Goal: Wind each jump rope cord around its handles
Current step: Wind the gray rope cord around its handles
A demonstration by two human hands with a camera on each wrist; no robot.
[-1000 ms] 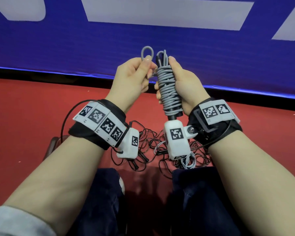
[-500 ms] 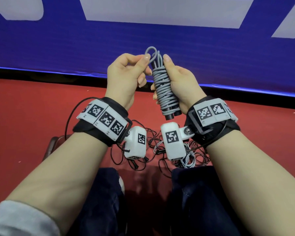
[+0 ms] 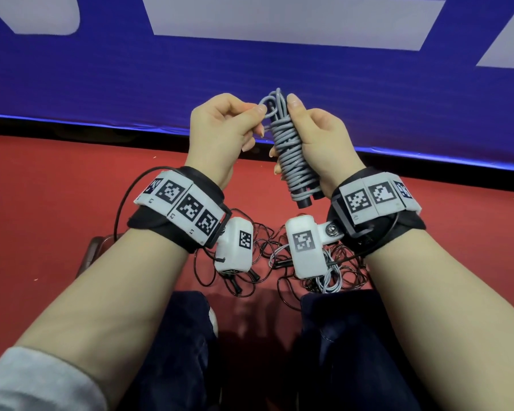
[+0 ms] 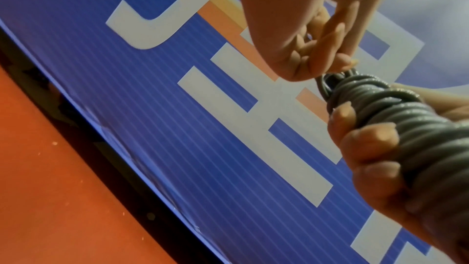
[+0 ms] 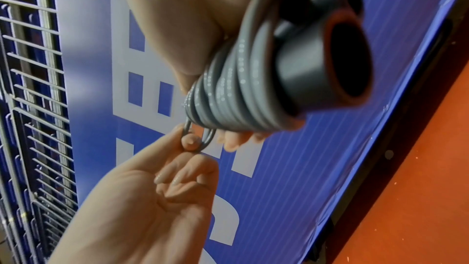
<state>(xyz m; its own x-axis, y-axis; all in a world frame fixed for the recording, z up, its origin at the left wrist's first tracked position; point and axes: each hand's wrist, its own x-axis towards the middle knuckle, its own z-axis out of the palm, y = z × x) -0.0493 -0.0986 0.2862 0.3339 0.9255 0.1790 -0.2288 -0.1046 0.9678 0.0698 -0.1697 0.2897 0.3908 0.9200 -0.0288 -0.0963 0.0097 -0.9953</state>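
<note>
Up in front of the person, the right hand [image 3: 318,143] grips a bundle of two black jump rope handles [image 3: 306,200] held side by side, with the grey cord [image 3: 294,161] wound tightly round them in many turns. The fingers [image 4: 368,142] of that hand curl round the coils from the far side, and the thumb lies along the top of the bundle. The bundle stands roughly upright, tilted a little, its open handle ends pointing down toward the wrist; the right wrist view looks straight into one hollow handle end [image 5: 347,63].

At the top of the bundle, the left hand [image 3: 223,129] pinches a small loop of the cord [image 3: 267,106] between thumb and forefinger, its other fingers curled in toward the palm. The loop touches the top coils, and in the right wrist view a fingertip [image 5: 191,142] shows through it.

Both wrists carry black bands with white marker blocks and a white camera housing [image 3: 304,244].

Below the hands, on the red floor [image 3: 57,232], lies a tangle of thin dark cords [image 3: 267,250] with some white cord [image 3: 327,280] in it, between the person's knees in dark trousers. A blue banner [image 3: 190,69] with large white lettering stands behind.
</note>
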